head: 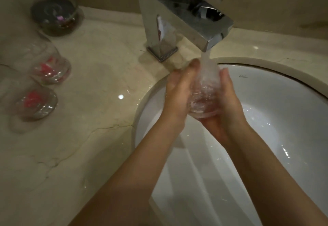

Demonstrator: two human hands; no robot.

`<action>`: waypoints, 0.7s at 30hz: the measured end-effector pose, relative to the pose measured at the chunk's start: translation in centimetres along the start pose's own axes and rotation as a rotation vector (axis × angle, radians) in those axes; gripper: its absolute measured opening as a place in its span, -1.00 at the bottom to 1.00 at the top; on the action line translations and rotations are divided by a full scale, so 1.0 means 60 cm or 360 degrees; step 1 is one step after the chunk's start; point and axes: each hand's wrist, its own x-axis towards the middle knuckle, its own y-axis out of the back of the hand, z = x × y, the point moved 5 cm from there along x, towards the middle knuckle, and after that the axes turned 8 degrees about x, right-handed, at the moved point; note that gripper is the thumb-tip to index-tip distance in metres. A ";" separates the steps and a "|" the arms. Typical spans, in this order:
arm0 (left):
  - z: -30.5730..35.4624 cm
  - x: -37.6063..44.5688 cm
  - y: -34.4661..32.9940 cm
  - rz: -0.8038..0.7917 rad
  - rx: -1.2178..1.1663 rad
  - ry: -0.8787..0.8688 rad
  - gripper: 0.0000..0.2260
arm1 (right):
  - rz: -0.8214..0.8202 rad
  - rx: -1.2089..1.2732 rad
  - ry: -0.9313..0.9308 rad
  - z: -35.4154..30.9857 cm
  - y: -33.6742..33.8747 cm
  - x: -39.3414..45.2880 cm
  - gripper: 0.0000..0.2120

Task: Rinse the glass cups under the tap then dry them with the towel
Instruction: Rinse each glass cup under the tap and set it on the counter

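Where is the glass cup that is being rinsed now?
The glass cup is held between the left hand and right hand, under the tap, above the sink.

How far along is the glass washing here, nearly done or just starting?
Nothing looks finished. Both hands, left hand and right hand, hold one glass cup under the running tap. Two more cups wait on the counter. No towel is in view, so all drying remains.

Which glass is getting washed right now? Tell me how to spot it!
Find the shiny square tap above the white sink. Under its water stream, the left hand and right hand hold a clear glass cup. The two other cups stand untouched on the counter.
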 end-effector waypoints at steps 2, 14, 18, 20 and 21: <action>0.000 0.000 -0.001 -0.0055 0.0034 0.0004 -0.44 | 0.0019 -0.0079 0.0076 -0.004 0.000 0.000 -0.56; -0.023 0.002 0.008 -0.0113 0.0129 0.0013 -0.24 | -0.0049 -0.0258 0.0107 -0.002 -0.008 0.000 -0.48; -0.013 0.009 0.007 -0.0141 -0.0047 -0.0047 -0.34 | -0.0071 -0.0033 0.0003 0.005 -0.008 -0.002 -0.48; -0.014 0.010 0.006 -0.0147 0.0000 -0.0073 -0.37 | 0.0073 -0.0266 0.0084 0.006 0.000 0.003 -0.44; -0.015 0.010 0.007 -0.0147 0.0012 -0.0096 -0.38 | 0.0143 -0.0375 0.0124 0.005 0.002 0.004 -0.35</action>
